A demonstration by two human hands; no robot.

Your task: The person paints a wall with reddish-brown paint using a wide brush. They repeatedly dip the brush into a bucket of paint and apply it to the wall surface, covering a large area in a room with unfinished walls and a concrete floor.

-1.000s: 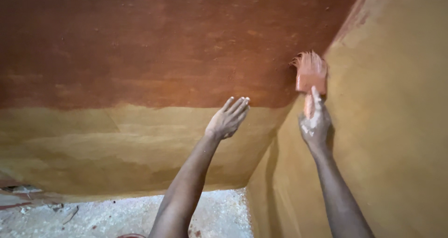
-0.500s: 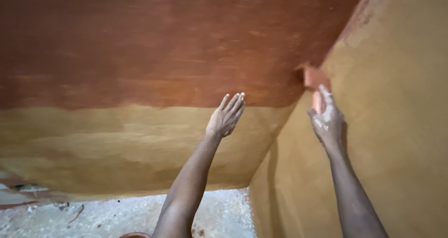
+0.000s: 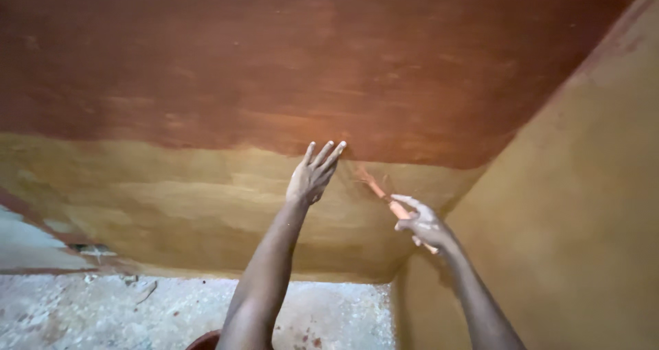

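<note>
My left hand (image 3: pixel 314 173) rests flat against the wall, fingers together, right at the line where red-brown paint (image 3: pixel 309 62) meets the ochre lower band (image 3: pixel 171 206). My right hand (image 3: pixel 423 224), smeared with pale paint, is shut on a paintbrush (image 3: pixel 379 191) with an orange handle. Its bristles point up and left and touch the ochre band just under the red edge, a little right of my left hand.
A second ochre wall (image 3: pixel 583 219) meets the painted one in a corner at the right. Below lies a rough, speckled grey floor (image 3: pixel 103 316). A small red-brown rounded object (image 3: pixel 204 340) shows at the bottom edge beside my left forearm.
My right hand has brought the brush down and left, from the upper corner by the side wall to the ochre band near my left hand. My left hand stays on the wall.
</note>
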